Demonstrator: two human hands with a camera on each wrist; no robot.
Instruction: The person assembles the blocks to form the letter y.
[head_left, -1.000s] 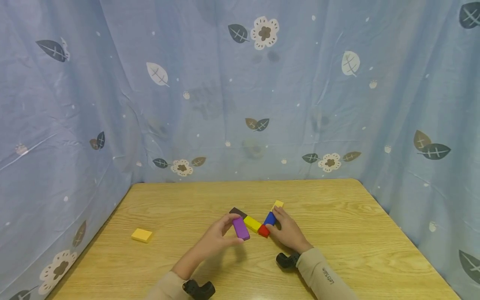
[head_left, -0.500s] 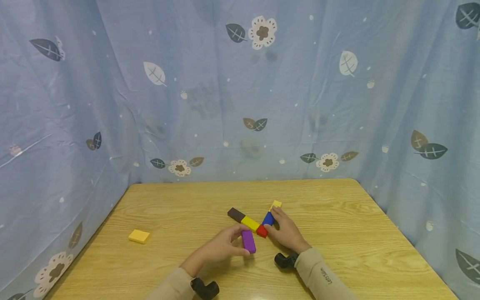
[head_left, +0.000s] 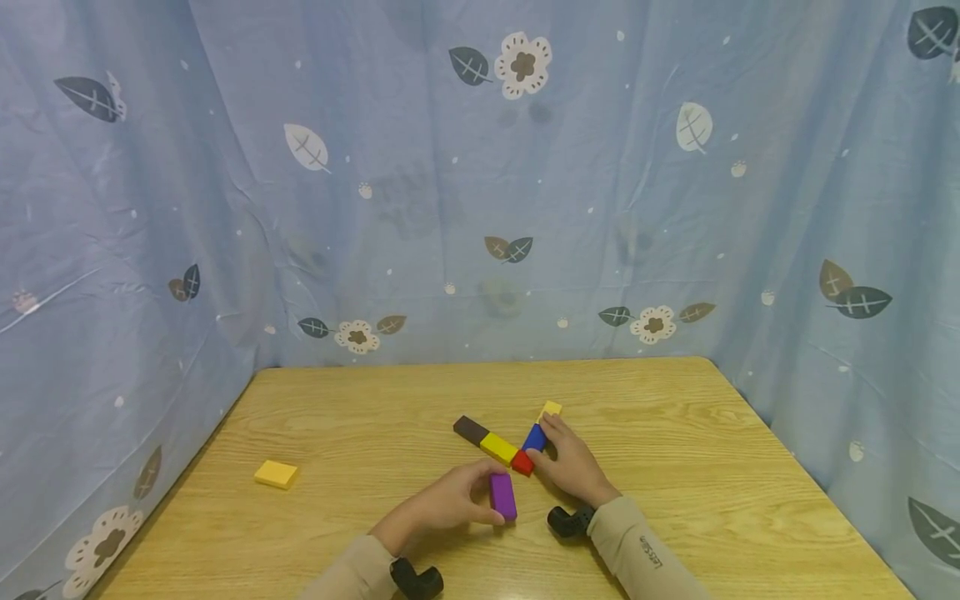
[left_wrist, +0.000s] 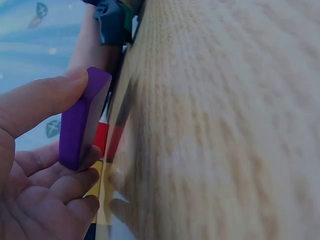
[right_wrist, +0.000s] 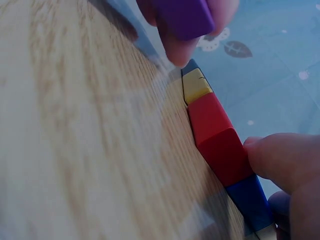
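My left hand (head_left: 448, 502) pinches a purple block (head_left: 503, 497) between thumb and fingers, a little above the table, as the left wrist view shows. Just beyond it lies a bent row of blocks: dark brown (head_left: 471, 431), yellow (head_left: 498, 449), red (head_left: 522, 463), blue (head_left: 534, 438) and a paler yellow block (head_left: 551, 408). The red block forms the corner of this V. My right hand (head_left: 573, 468) rests along the right arm of the V, thumb tip at the red block (right_wrist: 217, 140) and extended fingers by the blue and pale yellow blocks, partly covering them.
A single yellow block (head_left: 277, 474) lies apart on the left of the wooden table (head_left: 360, 408). Blue patterned curtains (head_left: 420, 200) close off the back and both sides. A black wrist device (head_left: 568, 522) sits at the right cuff.
My left hand has brought the purple block toward me, to the right and lower, away from the brown and yellow blocks to below the red one. The right hand has stayed in place.
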